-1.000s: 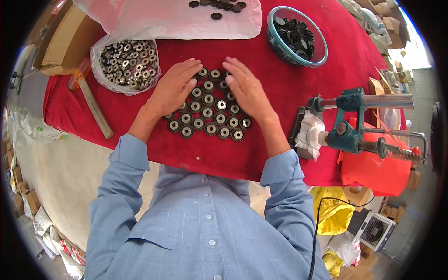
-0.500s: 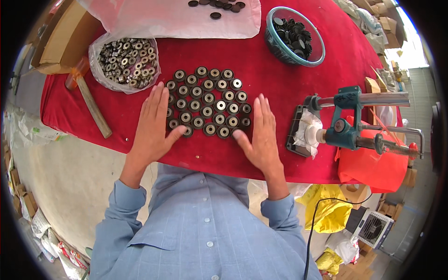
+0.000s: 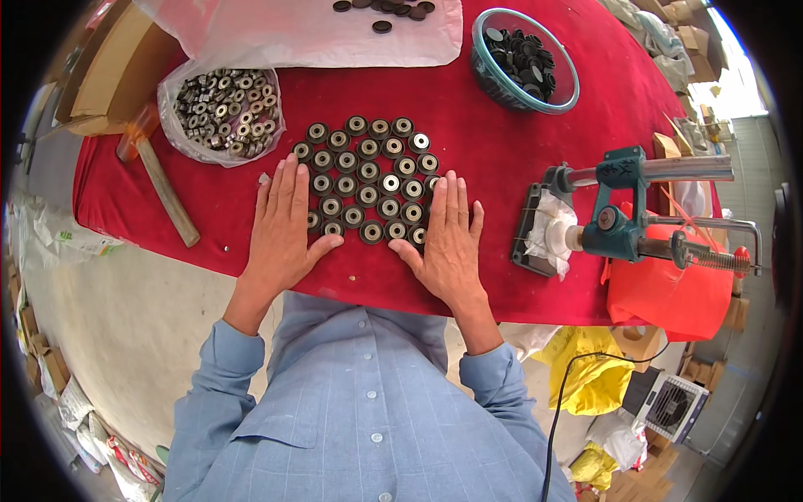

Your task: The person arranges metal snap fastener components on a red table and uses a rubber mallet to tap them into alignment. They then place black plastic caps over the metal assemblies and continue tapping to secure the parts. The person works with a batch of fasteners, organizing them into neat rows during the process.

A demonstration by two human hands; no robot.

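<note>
The rings (image 3: 368,180) are lying as one tight cluster on the red cloth (image 3: 502,159). A second ago both hands were covering them; now they are sliding back, squeezing the cluster together. The left hand (image 3: 284,226) and right hand (image 3: 447,238) are lying flat and open, grasping nothing, touching its near corners.

A small workshop, shown by a red-covered workbench (image 3: 502,159) carrying a teal hand press (image 3: 619,222), a wooden-handled hammer (image 3: 159,180), a bag of metal rings (image 3: 222,113), and cardboard boxes (image 3: 109,67) around.
</note>
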